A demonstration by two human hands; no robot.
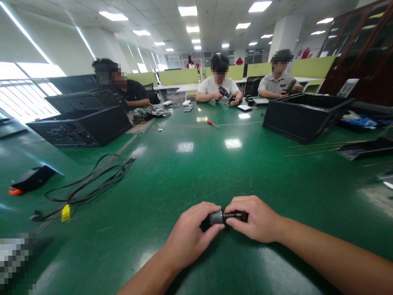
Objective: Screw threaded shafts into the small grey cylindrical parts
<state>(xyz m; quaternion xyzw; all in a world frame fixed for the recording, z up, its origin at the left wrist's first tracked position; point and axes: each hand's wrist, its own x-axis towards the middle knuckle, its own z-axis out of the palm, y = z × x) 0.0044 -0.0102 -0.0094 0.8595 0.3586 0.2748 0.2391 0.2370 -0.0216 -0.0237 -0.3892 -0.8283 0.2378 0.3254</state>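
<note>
head view: grey-and-black, metallic-looking cylindrical part [217, 217] with ribbed shaft [229, 215] lies between left hand [192, 231] and right hand [256, 219] over the glossy green table [172, 180] — long axis left-to-right; left grasps the body, right pinches the shaft — neither nearer.

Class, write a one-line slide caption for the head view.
Left hand and right hand hold a small grey-and-black part at a green table.

Single camera worn on head, looking forward and down from behind and above left hand [192, 230] and right hand [259, 219]. Both hands near lens, low in view. Wide view reaches past hands, across table [184, 176], to seated people [211, 85] well beyond, and up to ceiling lights [188, 11].
</note>
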